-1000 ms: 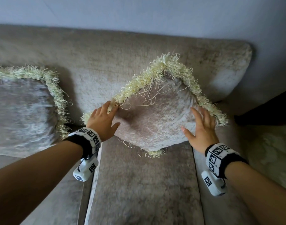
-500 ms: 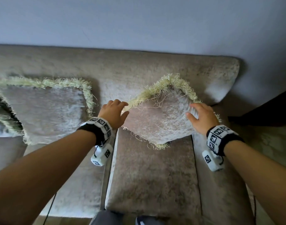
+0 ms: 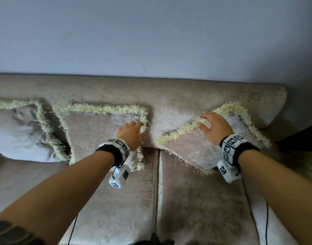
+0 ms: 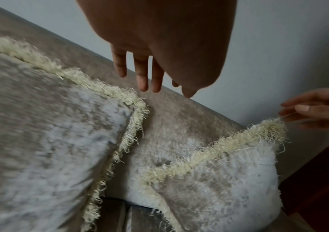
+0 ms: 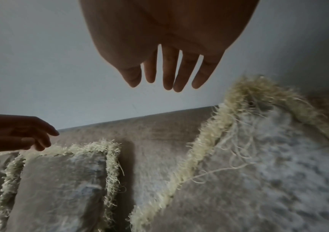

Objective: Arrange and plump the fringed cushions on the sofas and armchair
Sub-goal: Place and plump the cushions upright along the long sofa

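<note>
Three grey velvet cushions with cream fringe lean against the sofa backrest point(image 3: 169, 92). The right cushion point(image 3: 192, 147) stands tilted on one corner, and my right hand point(image 3: 212, 126) hovers over its upper part. Its fingers are straight in the right wrist view point(image 5: 167, 75), their tips near the fringe. The middle cushion point(image 3: 98, 131) stands square. My left hand point(image 3: 132, 133) is at its right fringed edge with fingers extended point(image 4: 142, 75), holding nothing. The left cushion point(image 3: 15, 131) lies partly behind the middle one.
Two grey seat pads point(image 3: 196, 200) lie below the cushions, with a seam between them. A plain wall rises behind the sofa. A dark gap point(image 3: 296, 137) lies past the sofa's right end. A thin black cable point(image 3: 265, 223) hangs from the wrist.
Both hands have let go of the right cushion's sides. My left hand has moved left to the middle cushion, and my right hand has risen to the fringe. The view has pulled back.
</note>
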`<state>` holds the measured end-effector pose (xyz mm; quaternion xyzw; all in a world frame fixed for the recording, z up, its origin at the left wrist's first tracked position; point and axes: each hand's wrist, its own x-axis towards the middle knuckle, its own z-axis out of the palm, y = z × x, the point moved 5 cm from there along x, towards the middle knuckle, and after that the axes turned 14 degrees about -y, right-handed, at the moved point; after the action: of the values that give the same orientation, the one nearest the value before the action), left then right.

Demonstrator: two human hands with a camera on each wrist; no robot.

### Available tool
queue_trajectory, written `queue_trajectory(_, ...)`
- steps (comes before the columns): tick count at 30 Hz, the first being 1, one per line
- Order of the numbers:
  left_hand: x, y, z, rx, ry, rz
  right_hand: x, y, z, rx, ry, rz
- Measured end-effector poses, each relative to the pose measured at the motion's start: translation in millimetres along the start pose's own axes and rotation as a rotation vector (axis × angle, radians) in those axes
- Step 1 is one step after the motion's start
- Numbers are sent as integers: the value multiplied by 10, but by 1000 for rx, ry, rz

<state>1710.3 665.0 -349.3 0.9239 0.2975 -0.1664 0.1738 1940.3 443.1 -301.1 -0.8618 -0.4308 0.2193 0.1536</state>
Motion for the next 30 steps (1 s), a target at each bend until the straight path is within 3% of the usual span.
queue_trajectory(6, -141, -786, -199, 24, 11, -19, 145, -696, 248, 37, 18, 0)
queue_trajectory(21, -656, -2576, 202, -97, -29, -333, 1108, -1857, 1321, -106, -275, -182)
queue_trajectory(30, -83, -4024, 662, -170, -178, -380, 1789, -2706, 2028, -189, -323, -126)
